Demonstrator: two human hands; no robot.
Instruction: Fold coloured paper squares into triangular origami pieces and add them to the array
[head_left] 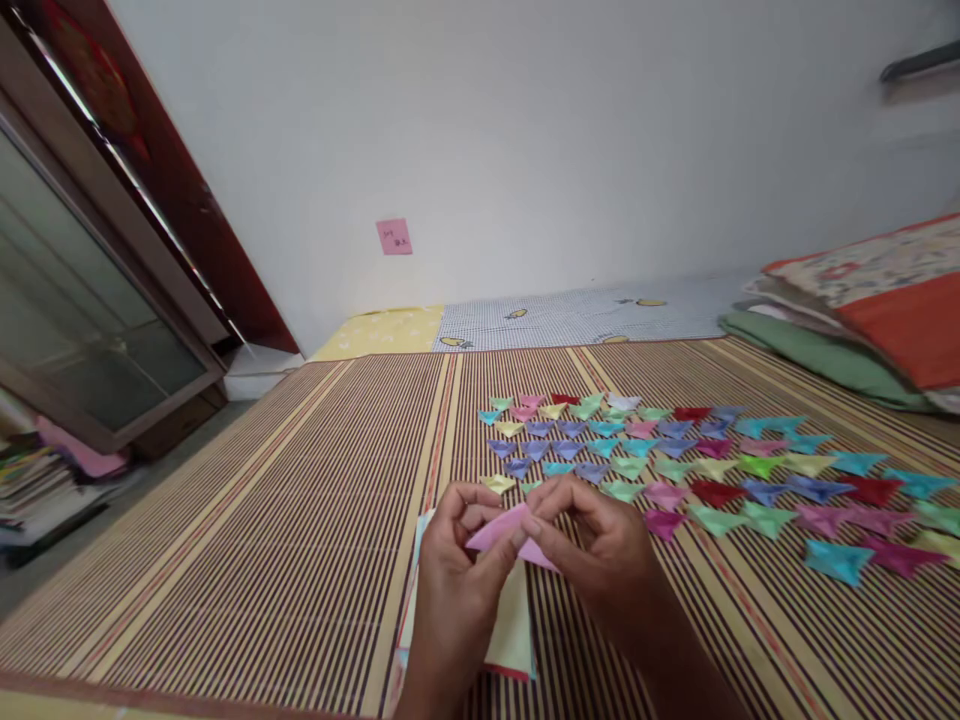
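Note:
A partly folded piece of pink paper (pixel 496 527) is held up between both hands, over the striped mat. My left hand (pixel 463 570) pinches its left part between thumb and fingers. My right hand (pixel 589 535) grips the right part, its thumb pressed on the paper close to the left thumb. Under the hands lies a stack of coloured paper sheets (pixel 513 625), pale yellow on top with a red edge at the bottom; the left hand covers much of it. Just beyond the fingers sits a small yellow folded paper boat (pixel 498 484).
Rows of folded paper boats in many colours, such as a blue one (pixel 837 562), spread across the right of the striped mat (pixel 300 520). Folded bedding (pixel 832 355) is piled at the far right. A pink note (pixel 394 237) sticks to the wall. Books (pixel 41 490) stand at left.

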